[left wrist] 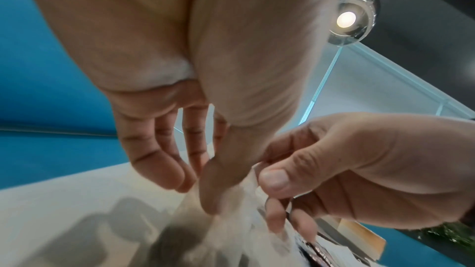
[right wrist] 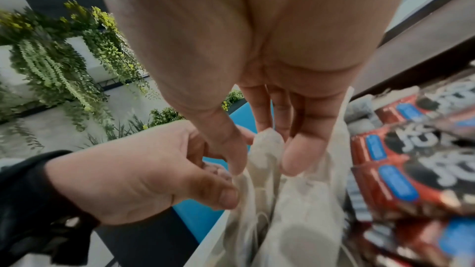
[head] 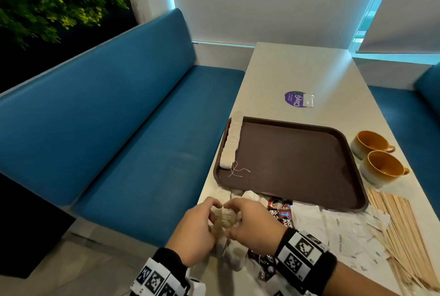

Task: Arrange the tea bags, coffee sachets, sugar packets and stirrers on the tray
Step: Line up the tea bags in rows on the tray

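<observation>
Papery white tea bags (head: 226, 218) sit bunched between both hands at the table (head: 297, 69) edge, just short of the brown tray (head: 297, 160). The left hand (head: 192, 231) and right hand (head: 252, 226) both curl their fingers (right wrist: 295, 157) round the bundle, thumbs pinching it from either side. One row of tea bags (head: 231, 141) already lines the tray's left rim, loose strings (head: 238, 170) trailing at its near end. Coffee sachets (head: 282, 212), sugar packets (head: 350, 231) and stirrers (head: 404, 231) lie off the tray's near edge. To do this well, I'd square the stack evenly, tuck stray strings in, then set it down parallel to the existing row, touching it, without disturbing those already placed
</observation>
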